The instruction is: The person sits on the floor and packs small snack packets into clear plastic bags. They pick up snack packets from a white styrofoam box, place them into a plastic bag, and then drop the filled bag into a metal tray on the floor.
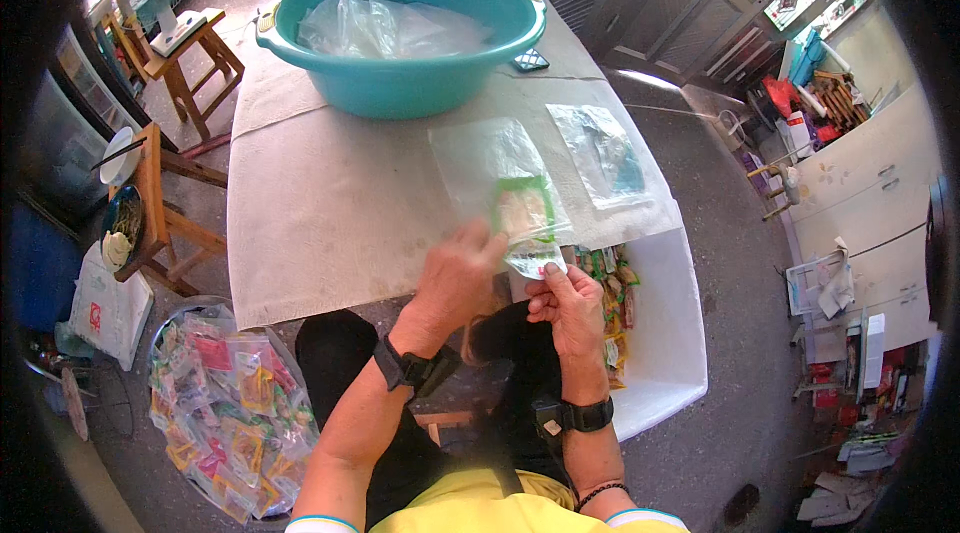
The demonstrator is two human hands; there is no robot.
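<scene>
A printed plastic packet with a green border [525, 210] lies partly over a clear plastic bag [480, 150] near the table's front right. My right hand [566, 300] pinches the packet's lower white corner between thumb and fingers. My left hand [461, 263], blurred, is at the packet's lower left edge; whether it grips anything cannot be told. Another clear plastic bag [600, 154] lies flat to the right. Under the table's right edge, a white foam box [664, 323] holds small colourful packets [615, 285].
A teal plastic basin [405, 86] with clear bags stands at the back of the covered table [322, 210], a phone [531, 61] beside it. At floor level on the left, a wide container holds bagged packets [232, 413]. Wooden stools [154, 195] stand left.
</scene>
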